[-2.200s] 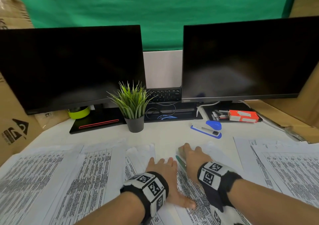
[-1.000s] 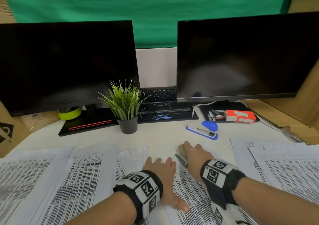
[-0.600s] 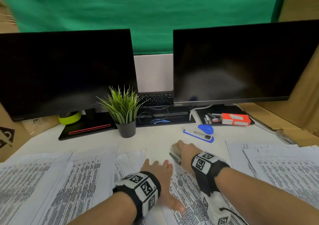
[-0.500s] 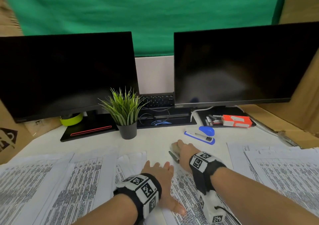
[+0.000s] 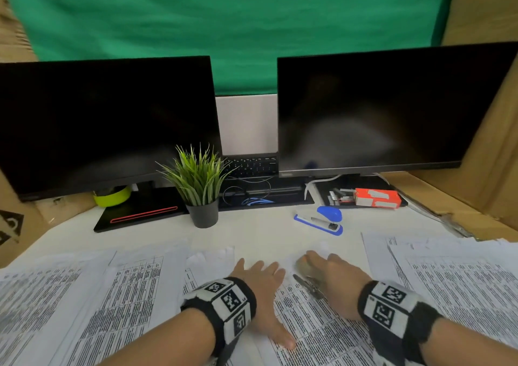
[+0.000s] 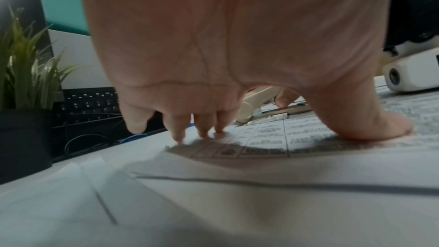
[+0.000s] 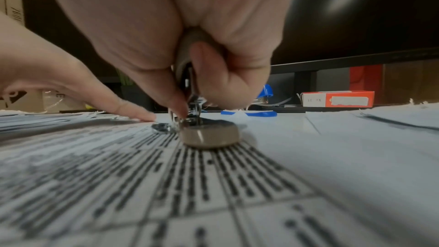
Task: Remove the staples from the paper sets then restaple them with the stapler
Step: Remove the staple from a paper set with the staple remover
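A printed paper set (image 5: 308, 323) lies at the desk's front middle. My left hand (image 5: 260, 278) lies flat on it with straight fingers, and its fingertips (image 6: 204, 134) and thumb press the sheet (image 6: 273, 138). Just to its right, my right hand (image 5: 328, 273) grips a beige stapler-like tool (image 5: 304, 269) whose metal end touches the paper's top edge. In the right wrist view the fingers (image 7: 225, 82) curl round the tool (image 7: 209, 134), which rests on the paper (image 7: 190, 185). A blue stapler (image 5: 319, 221) lies farther back on the desk.
More paper sets lie to the left (image 5: 84, 295) and right (image 5: 462, 281). A potted plant (image 5: 200, 186), two dark monitors (image 5: 378, 107), a keyboard (image 5: 252, 165) and a red staple box (image 5: 377, 197) stand behind. Cardboard walls (image 5: 490, 141) close both sides.
Both hands stay on the same paper set, the left pressing and the right holding the beige tool at the top edge. Only the head view has shifted slightly.
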`<state>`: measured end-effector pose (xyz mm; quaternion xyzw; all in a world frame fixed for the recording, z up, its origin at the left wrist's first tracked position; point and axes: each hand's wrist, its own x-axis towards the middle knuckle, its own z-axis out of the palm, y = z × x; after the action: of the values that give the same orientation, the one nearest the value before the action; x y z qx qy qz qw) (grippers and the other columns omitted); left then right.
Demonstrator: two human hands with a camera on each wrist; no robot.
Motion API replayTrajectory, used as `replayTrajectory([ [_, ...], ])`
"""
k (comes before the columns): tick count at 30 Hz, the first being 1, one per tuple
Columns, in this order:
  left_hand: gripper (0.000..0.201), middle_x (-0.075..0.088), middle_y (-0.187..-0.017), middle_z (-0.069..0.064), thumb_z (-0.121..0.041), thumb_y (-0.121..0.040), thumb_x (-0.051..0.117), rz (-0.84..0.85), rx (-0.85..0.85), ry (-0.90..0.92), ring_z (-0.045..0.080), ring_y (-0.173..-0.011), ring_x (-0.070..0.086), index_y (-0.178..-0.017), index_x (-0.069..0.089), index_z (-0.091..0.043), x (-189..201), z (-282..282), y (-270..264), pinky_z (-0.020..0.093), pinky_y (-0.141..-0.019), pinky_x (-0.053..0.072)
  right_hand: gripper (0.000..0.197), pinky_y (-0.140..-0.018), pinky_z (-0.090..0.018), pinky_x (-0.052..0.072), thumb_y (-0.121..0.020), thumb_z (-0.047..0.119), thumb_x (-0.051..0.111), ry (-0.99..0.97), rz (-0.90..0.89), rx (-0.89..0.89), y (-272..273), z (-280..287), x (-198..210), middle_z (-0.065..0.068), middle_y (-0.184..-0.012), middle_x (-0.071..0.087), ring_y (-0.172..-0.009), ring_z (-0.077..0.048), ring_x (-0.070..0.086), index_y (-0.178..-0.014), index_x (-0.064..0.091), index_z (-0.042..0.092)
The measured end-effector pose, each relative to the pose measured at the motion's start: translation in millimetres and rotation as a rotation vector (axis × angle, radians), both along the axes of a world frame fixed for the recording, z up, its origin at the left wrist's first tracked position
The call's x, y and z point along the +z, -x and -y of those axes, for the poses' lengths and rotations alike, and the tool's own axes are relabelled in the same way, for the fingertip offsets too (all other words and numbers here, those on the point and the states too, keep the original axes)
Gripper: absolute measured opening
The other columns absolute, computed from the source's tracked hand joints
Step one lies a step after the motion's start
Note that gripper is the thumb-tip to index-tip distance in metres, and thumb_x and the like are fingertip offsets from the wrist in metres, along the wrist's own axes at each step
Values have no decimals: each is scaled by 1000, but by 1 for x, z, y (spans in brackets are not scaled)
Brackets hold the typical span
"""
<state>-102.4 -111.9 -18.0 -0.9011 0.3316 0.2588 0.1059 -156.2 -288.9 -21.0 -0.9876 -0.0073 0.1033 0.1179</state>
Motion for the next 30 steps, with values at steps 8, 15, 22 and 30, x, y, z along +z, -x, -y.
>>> replayTrajectory([
  [8,122,-18,-161,0,-72,-75,63,-25,-33,-27,24,-150,-9,-153,-16,-19,0,6,-1,46,-120,-5,60,-83,-36,48,-88,10,51,12,-24,-66,-18,-13,3,-8,-117,42,-103,-34,59,-139,24,27],
  [15,123,-20,-161,-1,-72,-74,63,-32,-39,-37,25,-149,-10,-153,-17,-21,-4,6,-3,51,-120,-6,47,-83,-35,47,-88,12,52,-59,13,-133,-64,-30,-7,-11,-121,48,-102,-30,58,-129,32,20],
  [22,123,-13,-163,2,-69,-73,68,-17,-50,-51,28,-150,0,-154,-10,-17,0,9,-6,51,-120,0,46,-83,-38,51,-88,16,52,-30,57,-90,-57,4,1,-4,-86,41,-98,-30,60,-132,39,19],
  [30,121,-12,-163,6,-64,-76,69,-21,-71,-60,31,-149,-1,-154,-13,-21,8,13,-2,52,-119,-3,56,-56,-20,36,-86,6,51,67,-32,-47,-23,11,-7,-2,-99,37,-69,-18,49,-132,27,28],
])
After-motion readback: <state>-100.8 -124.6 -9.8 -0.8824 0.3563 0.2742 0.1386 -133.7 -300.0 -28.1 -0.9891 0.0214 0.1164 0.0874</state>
